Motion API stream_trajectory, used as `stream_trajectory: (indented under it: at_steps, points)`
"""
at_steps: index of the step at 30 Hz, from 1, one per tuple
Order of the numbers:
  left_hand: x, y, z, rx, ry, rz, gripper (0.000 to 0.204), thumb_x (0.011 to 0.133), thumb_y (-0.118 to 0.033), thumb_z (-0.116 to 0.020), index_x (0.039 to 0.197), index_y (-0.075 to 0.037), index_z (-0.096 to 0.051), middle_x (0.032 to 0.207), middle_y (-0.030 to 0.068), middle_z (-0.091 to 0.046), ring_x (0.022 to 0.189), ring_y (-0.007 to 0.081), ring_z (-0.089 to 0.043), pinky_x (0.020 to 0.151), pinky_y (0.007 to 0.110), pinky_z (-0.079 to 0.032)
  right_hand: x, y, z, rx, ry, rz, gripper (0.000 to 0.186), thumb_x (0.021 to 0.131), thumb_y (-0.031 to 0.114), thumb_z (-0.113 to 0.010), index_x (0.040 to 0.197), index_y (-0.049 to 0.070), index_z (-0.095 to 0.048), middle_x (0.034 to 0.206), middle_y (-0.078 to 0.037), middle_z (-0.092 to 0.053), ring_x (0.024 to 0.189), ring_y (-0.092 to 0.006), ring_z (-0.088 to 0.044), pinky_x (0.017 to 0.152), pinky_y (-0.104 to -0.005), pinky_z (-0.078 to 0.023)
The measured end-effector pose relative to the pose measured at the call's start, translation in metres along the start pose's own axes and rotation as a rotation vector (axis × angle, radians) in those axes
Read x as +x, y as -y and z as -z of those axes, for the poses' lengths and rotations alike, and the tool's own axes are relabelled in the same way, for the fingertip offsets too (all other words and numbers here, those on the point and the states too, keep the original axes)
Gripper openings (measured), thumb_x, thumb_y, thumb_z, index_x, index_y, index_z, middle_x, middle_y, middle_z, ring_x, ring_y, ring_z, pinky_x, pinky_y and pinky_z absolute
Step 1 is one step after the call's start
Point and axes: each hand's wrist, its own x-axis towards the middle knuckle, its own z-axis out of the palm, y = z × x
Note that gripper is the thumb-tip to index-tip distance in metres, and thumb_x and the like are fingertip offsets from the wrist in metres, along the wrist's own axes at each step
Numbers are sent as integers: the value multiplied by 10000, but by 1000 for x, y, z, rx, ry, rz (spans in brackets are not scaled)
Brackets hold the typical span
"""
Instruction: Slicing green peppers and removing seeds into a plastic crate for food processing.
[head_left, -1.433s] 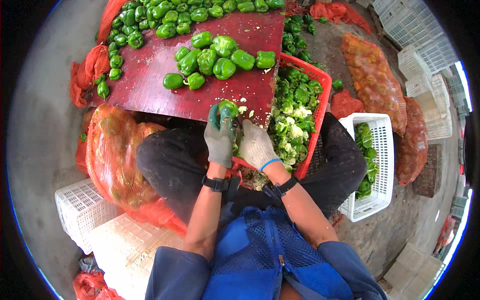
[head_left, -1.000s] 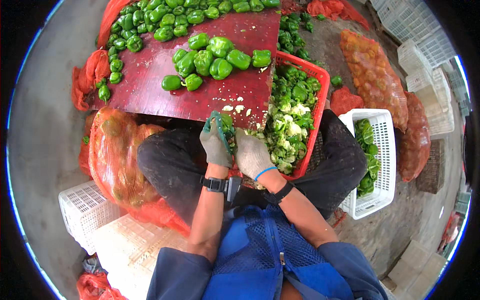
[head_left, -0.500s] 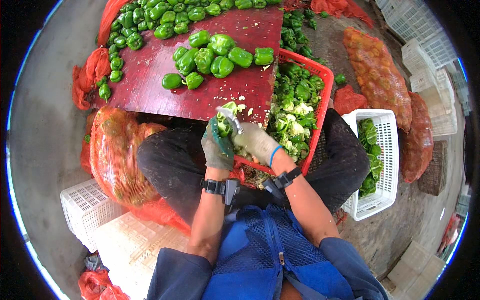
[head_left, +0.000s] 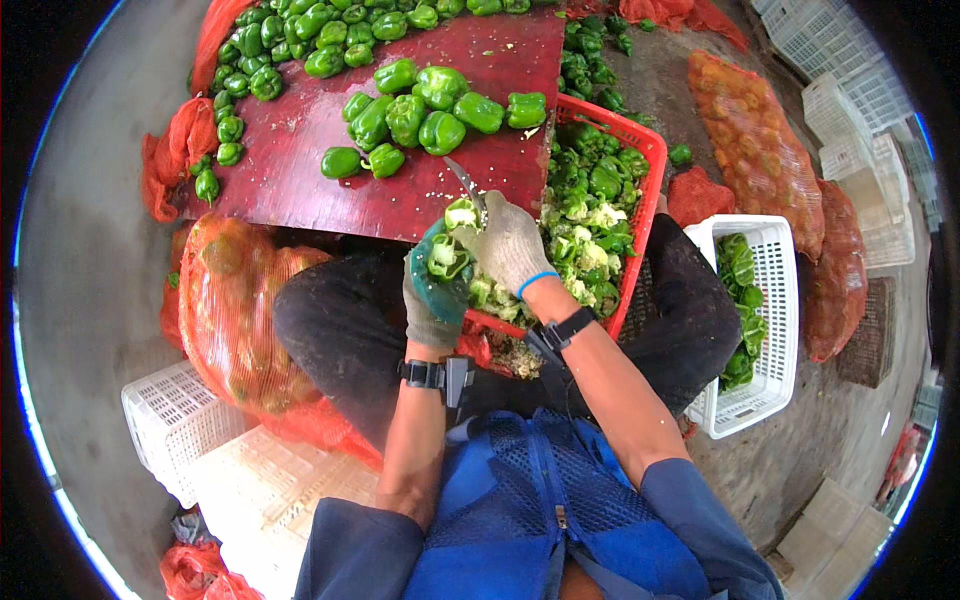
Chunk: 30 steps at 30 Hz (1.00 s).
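Note:
My left hand (head_left: 436, 292), in a glove with a green palm, is closed around a cut-open green bell pepper (head_left: 447, 260) whose hollow faces up. Just above it, my gloved right hand (head_left: 510, 240) grips a knife (head_left: 465, 180), its blade slanting up and left over the red table's near edge. A pale green pepper piece (head_left: 461, 214), apparently the cored-out top, sits against the right hand's fingers. Several whole green bell peppers (head_left: 406, 121) lie on the red tabletop (head_left: 290, 150). Close by my right hand stands a red crate (head_left: 655, 170) filled with pepper scraps (head_left: 590, 240).
A white basket (head_left: 780, 330) with cut green peppers (head_left: 740, 300) stands beyond my right knee. Filled red mesh sacks (head_left: 235, 310) flank me, and another sack (head_left: 750, 140) lies at far right. More peppers (head_left: 330, 30) are heaped at the table's far side. White crates (head_left: 175, 415) stand at left.
My right hand has lifted up and away from the left, with the pale pepper piece at its fingers. The knife blade now points up-left, and the pepper's hollow shows.

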Motion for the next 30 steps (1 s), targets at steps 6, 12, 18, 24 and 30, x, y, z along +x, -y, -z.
stream_trajectory:
  at_steps: [6, 12, 18, 24, 30]
  points:
    - [6, 14, 0, -1, -85, 19, 544, 965, 5, -725, 1491, 22, -587, 1253, 111, -734, 1088, 179, -722, 947, 324, -616, 13, -12, -6, -152, -145, 39, 472, 909, 337, -838, 1129, -7, -603, 901, -242, -748, 924, -459, -754, 771, -553, -614]
    - [1, 13, 3, 73, -97, -2, 485, 1099, -296, -517, 1492, -23, -598, 1351, 112, -710, 1164, 212, -707, 988, 348, -607, -5, 11, 10, -17, -55, 44, 430, 940, 364, -804, 1148, 26, -637, 938, -229, -751, 930, -445, -749, 811, -525, -615]
    - [-1, 12, -11, -481, -87, 185, 500, 1169, -406, -447, 1493, -65, -616, 1384, 81, -704, 1265, 233, -674, 1135, 430, -537, -27, -1, 1, -26, 61, 409, 192, 958, 212, -695, 1046, 43, -669, 965, -237, -740, 962, -441, -744, 871, -535, -607]
    - [-10, 23, -7, -420, -6, 221, 473, 1166, -430, -477, 1412, -70, -661, 1339, 72, -723, 1232, 226, -678, 1092, 399, -551, -38, -5, 5, -6, 66, 420, 169, 873, 79, -663, 1040, 58, -679, 884, -237, -729, 888, -444, -747, 800, -534, -615]
    - [-21, 27, -17, -585, -63, 377, 425, 1160, -397, -503, 1359, -67, -681, 1278, 75, -744, 1162, 233, -712, 1052, 400, -571, -50, -12, 12, -124, 59, 365, 186, 838, 98, -670, 1012, 41, -698, 877, -242, -746, 873, -432, -758, 823, -513, -615]
